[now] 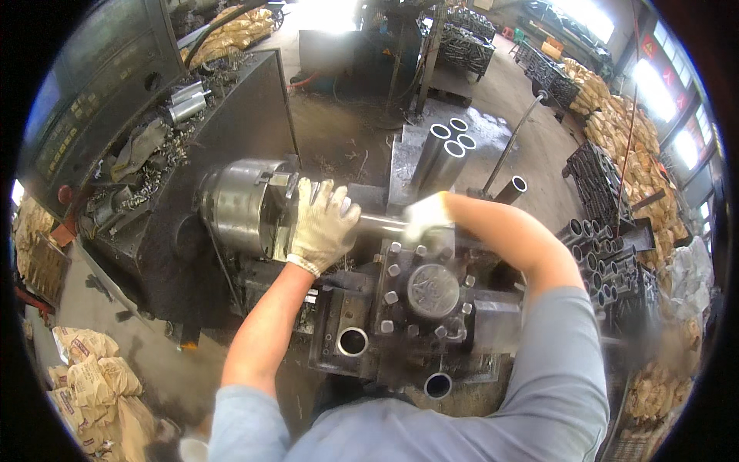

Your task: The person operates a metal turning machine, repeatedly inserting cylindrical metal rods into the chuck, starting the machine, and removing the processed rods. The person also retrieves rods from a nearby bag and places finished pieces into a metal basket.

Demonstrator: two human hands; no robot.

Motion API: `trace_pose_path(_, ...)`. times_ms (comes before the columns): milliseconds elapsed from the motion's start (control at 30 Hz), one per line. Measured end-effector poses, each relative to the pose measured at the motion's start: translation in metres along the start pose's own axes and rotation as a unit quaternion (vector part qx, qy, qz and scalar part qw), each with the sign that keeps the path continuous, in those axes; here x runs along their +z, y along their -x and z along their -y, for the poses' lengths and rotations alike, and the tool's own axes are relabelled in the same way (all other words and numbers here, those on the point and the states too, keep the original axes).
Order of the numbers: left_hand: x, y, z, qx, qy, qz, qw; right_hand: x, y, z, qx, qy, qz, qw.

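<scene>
A steel lathe chuck (239, 208) sits on the left of the lathe. Just right of its jaws, my left hand (324, 225), in a pale knit work glove, lies with spread fingers over the near end of a metal tube or bar (382, 224). My right hand (426, 217), gloved and blurred by motion, is at the right part of the same piece; how its fingers grip it cannot be made out. Below it stands the square tool post (433, 291) with bolts around its round cap. One upright steel tube (353, 342) stands on the carriage, another tube (437, 385) nearer my body.
Several upright tubes (444, 153) stand behind the lathe, with a single tube (511, 189) farther right. Metal chips and a rag (138, 151) lie on the headstock. Stacked tubes (603, 265) are at right; paper sacks (95, 381) lie at lower left.
</scene>
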State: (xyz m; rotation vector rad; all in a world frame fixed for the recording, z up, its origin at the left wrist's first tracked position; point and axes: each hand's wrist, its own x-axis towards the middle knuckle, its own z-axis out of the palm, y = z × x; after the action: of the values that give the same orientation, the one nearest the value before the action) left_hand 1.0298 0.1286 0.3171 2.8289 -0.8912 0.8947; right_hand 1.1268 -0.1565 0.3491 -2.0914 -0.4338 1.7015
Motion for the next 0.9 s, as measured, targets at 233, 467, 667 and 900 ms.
trace_pose_path(233, 0.005, 0.005, 0.002, -0.003, 0.011, -0.024, 1.000, 0.003, 0.007, -0.078, -0.077, -0.019, -0.041, 0.996)
trace_pose_path(467, 0.018, 0.010, 0.006, 0.018, 0.041, -0.084, 0.996, 0.012, 0.002, -0.050, -0.039, -0.082, -0.174, 0.981)
trace_pose_path(667, 0.000, 0.002, 0.004, 0.008, 0.005, -0.027, 1.000, 0.037, 0.040, -0.079, -0.036, -0.050, -0.195, 0.979)
trace_pose_path(900, -0.109, 0.111, -0.038, -0.022, 0.514, -0.069, 0.855, 0.084, 0.031, -0.102, 0.056, 0.278, -0.469, 0.837)
